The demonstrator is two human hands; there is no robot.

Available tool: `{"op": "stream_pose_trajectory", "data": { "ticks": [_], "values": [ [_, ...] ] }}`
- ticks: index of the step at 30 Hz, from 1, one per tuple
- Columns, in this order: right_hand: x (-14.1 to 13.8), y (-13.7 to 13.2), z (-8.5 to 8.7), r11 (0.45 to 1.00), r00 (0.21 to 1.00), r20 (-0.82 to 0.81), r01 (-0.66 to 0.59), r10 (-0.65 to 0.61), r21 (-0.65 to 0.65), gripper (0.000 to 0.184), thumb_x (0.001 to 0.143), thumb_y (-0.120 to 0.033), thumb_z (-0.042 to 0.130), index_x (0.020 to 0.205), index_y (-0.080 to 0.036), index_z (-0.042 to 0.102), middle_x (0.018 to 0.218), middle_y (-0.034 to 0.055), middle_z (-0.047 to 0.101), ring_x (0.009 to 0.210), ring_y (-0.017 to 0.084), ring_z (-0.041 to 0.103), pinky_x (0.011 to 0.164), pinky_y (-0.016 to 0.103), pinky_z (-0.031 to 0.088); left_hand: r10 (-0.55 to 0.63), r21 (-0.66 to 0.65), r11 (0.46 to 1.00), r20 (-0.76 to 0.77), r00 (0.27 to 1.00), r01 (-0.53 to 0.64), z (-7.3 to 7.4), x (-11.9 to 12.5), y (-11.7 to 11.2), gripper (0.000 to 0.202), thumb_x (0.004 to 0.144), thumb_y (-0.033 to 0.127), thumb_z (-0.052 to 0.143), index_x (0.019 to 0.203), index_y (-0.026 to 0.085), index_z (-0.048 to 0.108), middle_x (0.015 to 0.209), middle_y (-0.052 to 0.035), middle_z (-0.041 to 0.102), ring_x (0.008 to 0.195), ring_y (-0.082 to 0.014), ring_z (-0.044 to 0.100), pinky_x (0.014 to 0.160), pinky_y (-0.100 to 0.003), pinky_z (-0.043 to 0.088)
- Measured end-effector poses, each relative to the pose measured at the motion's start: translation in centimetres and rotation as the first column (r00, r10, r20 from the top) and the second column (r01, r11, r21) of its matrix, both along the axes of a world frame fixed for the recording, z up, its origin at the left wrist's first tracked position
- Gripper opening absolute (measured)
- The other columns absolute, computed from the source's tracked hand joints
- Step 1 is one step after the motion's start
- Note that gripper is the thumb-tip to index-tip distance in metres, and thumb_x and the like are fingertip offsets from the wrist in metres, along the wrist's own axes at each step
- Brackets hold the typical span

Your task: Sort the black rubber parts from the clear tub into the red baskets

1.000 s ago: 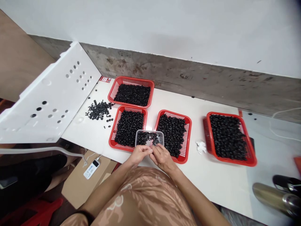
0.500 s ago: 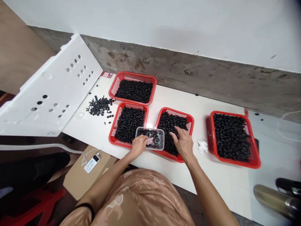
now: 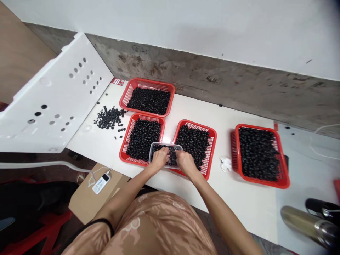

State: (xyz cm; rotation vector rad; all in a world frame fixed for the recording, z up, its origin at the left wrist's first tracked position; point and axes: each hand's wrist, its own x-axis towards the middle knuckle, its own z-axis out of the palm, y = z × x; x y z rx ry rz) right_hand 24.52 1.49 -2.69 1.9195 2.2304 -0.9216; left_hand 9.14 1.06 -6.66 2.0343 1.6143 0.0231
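A clear plastic tub [image 3: 165, 145] holding small black ring-shaped pieces rests across the inner corners of the front red baskets. My left hand [image 3: 160, 158] reaches into the tub, its fingers down among the pieces. My right hand [image 3: 186, 163] is at the tub's right end, its fingertips hidden at the rim. The left front basket [image 3: 128, 138] and the right front basket [image 3: 195, 124] are heaped with the same black pieces. Another full red basket [image 3: 147, 82] stands behind them.
A fourth full red basket [image 3: 233, 152] stands to the right, beyond a crumpled white tissue [image 3: 226, 164]. Loose black pieces [image 3: 109, 117] lie on the white table [image 3: 239, 202]. A perforated white board [image 3: 53, 95] slants at left. A steel flask [image 3: 309, 223] stands at lower right.
My right hand has moved left from the right front basket to the tub's right end. My left hand stays at the tub, and the whole view has shifted slightly.
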Motion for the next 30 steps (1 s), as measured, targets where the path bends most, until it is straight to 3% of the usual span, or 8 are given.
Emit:
{"op": "stream_pose_trajectory", "data": {
  "ticks": [3, 7, 10, 12, 14, 18, 22, 30],
  "values": [
    [-2.6, -0.2, -1.6, 0.998, 0.998, -0.023, 0.062, -0.061, 0.029, 0.04, 0.087, -0.012, 0.039, 0.125, -0.007, 0.05, 0.113, 0.0169, 0.061, 0.1, 0.021, 0.059, 0.084, 0.028, 0.043, 0.189, 0.09, 0.972, 0.252, 0.949, -0.217, 0.6, -1.8, -2.0, 0.012, 0.086, 0.023, 0.055, 0.096, 0.02, 0.061, 0.095, -0.0044, 0.065, 0.082, -0.017, 0.061, 0.074, -0.027, 0.044],
    [-4.9, -1.3, -4.1, 0.988, 0.987, -0.092, 0.14, -0.134, 0.071, 0.052, 0.081, -0.004, 0.035, 0.132, -0.002, 0.043, 0.126, 0.0213, 0.053, 0.116, 0.024, 0.05, 0.099, 0.036, 0.039, 0.394, -0.015, 0.887, 0.543, 0.741, -0.461, 1.0, -4.1, -4.5, 0.014, 0.084, 0.029, 0.058, 0.093, 0.02, 0.063, 0.085, -0.0023, 0.064, 0.07, -0.0131, 0.057, 0.066, -0.024, 0.044],
    [-5.3, -2.1, -5.1, 0.983, 0.974, -0.194, 0.144, -0.12, 0.117, 0.054, 0.081, -0.004, 0.035, 0.134, -0.004, 0.044, 0.134, 0.0205, 0.048, 0.124, 0.025, 0.045, 0.102, 0.038, 0.037, 0.502, -0.152, 0.822, 0.649, 0.571, -0.549, 1.0, -4.7, -5.1, 0.018, 0.082, 0.032, 0.06, 0.092, 0.018, 0.064, 0.082, -0.0023, 0.064, 0.069, -0.0128, 0.056, 0.066, -0.023, 0.044],
    [-5.3, -2.3, -5.1, 0.979, 0.976, -0.157, 0.167, -0.148, 0.116, 0.055, 0.081, -0.005, 0.035, 0.135, -0.002, 0.042, 0.136, 0.023, 0.045, 0.125, 0.026, 0.044, 0.102, 0.04, 0.037, 0.54, -0.213, 0.795, 0.675, 0.503, -0.568, 0.9, -4.7, -5.0, 0.02, 0.08, 0.033, 0.062, 0.092, 0.018, 0.064, 0.08, -0.0019, 0.064, 0.068, -0.0124, 0.056, 0.066, -0.023, 0.044],
    [-5.1, -2.3, -4.8, 0.986, 0.983, -0.129, 0.14, -0.129, 0.088, 0.05, 0.082, -0.005, 0.034, 0.131, -0.004, 0.048, 0.129, 0.0209, 0.053, 0.119, 0.024, 0.051, 0.098, 0.037, 0.041, 0.561, -0.255, 0.781, 0.688, 0.46, -0.57, 0.7, -4.7, -4.8, 0.021, 0.08, 0.034, 0.062, 0.092, 0.017, 0.065, 0.079, -0.0017, 0.064, 0.068, -0.012, 0.055, 0.066, -0.023, 0.044],
    [-4.0, -1.5, -3.2, 0.997, 0.993, -0.109, 0.055, -0.048, 0.057, 0.041, 0.087, -0.007, 0.033, 0.117, -0.013, 0.061, 0.112, 0.0111, 0.065, 0.104, 0.016, 0.06, 0.09, 0.025, 0.044, 0.565, -0.284, 0.781, 0.701, 0.435, -0.557, 0.4, -4.8, -4.5, 0.022, 0.079, 0.034, 0.063, 0.092, 0.017, 0.066, 0.082, -0.0029, 0.065, 0.069, -0.0123, 0.056, 0.066, -0.023, 0.045],
    [-2.5, 0.2, -2.1, 0.997, 0.997, 0.041, 0.064, -0.065, 0.04, 0.036, 0.092, -0.012, 0.032, 0.112, -0.012, 0.061, 0.104, 0.0156, 0.065, 0.09, 0.02, 0.066, 0.081, 0.03, 0.048, 0.541, -0.248, 0.801, 0.69, 0.481, -0.545, 0.5, -4.9, -4.5, 0.022, 0.08, 0.034, 0.062, 0.091, 0.017, 0.068, 0.082, -0.0032, 0.064, 0.068, -0.0124, 0.056, 0.065, -0.023, 0.045],
    [-3.9, 2.4, -3.8, 0.996, 0.976, 0.199, -0.077, 0.086, -0.052, 0.035, 0.092, -0.009, 0.031, 0.103, -0.008, 0.064, 0.101, 0.0197, 0.064, 0.088, 0.022, 0.066, 0.076, 0.03, 0.05, 0.489, -0.179, 0.846, 0.633, 0.6, -0.502, 1.1, -4.8, -4.3, 0.018, 0.082, 0.031, 0.06, 0.09, 0.019, 0.07, 0.086, -0.0029, 0.065, 0.069, -0.0119, 0.058, 0.066, -0.023, 0.046]
  ]
}}
